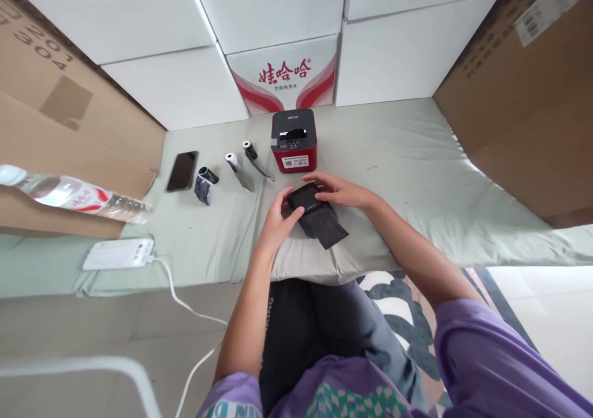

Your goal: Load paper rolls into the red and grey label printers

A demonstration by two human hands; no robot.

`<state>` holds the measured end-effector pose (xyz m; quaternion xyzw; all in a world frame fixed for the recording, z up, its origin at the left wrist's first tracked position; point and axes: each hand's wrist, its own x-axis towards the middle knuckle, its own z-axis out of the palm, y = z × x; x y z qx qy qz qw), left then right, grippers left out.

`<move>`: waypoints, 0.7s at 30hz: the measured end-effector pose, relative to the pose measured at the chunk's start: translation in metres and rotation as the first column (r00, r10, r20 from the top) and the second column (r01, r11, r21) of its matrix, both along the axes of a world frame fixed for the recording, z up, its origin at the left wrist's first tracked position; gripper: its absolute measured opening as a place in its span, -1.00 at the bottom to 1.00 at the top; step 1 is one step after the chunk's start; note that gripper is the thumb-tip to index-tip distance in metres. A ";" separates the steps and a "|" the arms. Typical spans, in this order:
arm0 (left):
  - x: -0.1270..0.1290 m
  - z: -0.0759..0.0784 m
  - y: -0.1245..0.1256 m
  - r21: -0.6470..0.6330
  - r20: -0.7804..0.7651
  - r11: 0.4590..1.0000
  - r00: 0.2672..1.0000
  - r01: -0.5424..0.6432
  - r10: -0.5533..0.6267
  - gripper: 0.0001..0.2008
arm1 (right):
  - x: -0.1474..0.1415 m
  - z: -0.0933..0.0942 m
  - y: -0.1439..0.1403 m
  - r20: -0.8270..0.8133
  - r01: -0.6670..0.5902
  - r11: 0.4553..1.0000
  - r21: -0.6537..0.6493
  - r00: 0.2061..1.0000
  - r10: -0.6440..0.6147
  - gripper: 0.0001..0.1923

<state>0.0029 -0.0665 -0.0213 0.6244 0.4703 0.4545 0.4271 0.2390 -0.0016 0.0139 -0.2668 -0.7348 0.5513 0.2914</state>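
Note:
My left hand (280,218) is closed round the left side of a small black portable printer (306,198), its thumb resting on the near edge. From the right, my right hand (341,191) grips the far right corner with its fingers on the top and back. A wide black strip (328,228) sticks out of the printer towards my lap. Just behind stands a red and black receipt printer (295,141). To the left are a black paper roll (250,150), a white-ended roll (231,158) with a loose tail, and a dark roll (208,175) with a crumpled end.
A phone (182,171) lies left of the rolls. A white power bank (118,254) with a cable (173,289) sits near the front edge. A water bottle (74,193) lies by a cardboard box (69,115). White cartons (287,75) line the back; another box (528,109) stands right.

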 end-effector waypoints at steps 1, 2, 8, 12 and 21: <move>0.000 -0.001 0.000 0.005 0.007 1.000 1.000 -0.006 0.006 -0.43 | 0.000 0.000 0.000 0.009 0.018 1.000 -0.001 1.000 -0.018 -0.43; 0.000 -0.002 -0.001 0.010 0.014 1.000 1.000 -0.015 0.015 -0.43 | 0.001 -0.001 0.000 0.021 0.050 0.999 -0.005 0.999 -0.050 -0.41; 0.003 -0.006 -0.006 0.014 0.032 0.994 0.994 -0.105 0.105 -0.43 | 0.027 -0.008 -0.038 0.195 0.353 0.918 0.180 0.902 -0.385 -0.49; 0.006 -0.001 -0.006 0.003 0.091 0.980 0.976 -0.198 0.197 -0.56 | 0.024 -0.021 -0.095 0.301 0.273 0.890 0.366 0.870 -0.390 -0.29; 0.008 0.003 -0.007 -0.041 0.159 0.972 0.959 -0.232 0.236 -0.66 | -0.073 -0.029 -0.137 0.226 0.716 0.519 0.467 0.470 -0.853 -0.02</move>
